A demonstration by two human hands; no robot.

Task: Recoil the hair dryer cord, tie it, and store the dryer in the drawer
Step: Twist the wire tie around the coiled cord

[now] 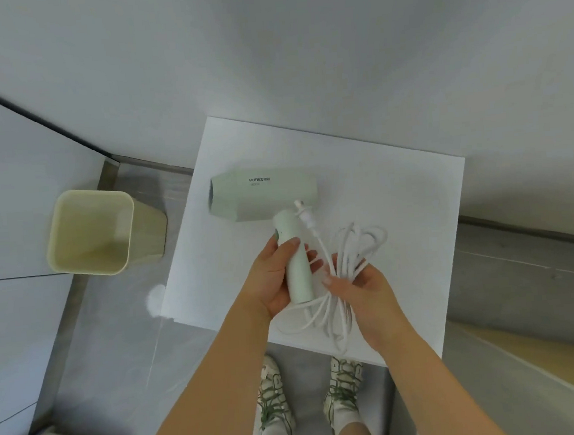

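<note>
Left hand (pixel 273 280) grips dryer (pixel 266 193), right hand (pixel 360 288) cord (pixel 359 242), above cabinet (pixel 398 208) near edge.

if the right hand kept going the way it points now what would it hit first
Most likely the left hand, whose fingertips wrap the hair dryer handle just ahead of the right hand and its gripped cord. Depth is unclear, so it might slip past.

Plain white wall (pixel 265 47) at rear. Square white tabletop (pixel 397 201) stands against it, over grey floor (pixel 116 333). Cream square waste bin (pixel 91 232) stands on the floor, left of the tabletop. Lighting soft, even.
</note>
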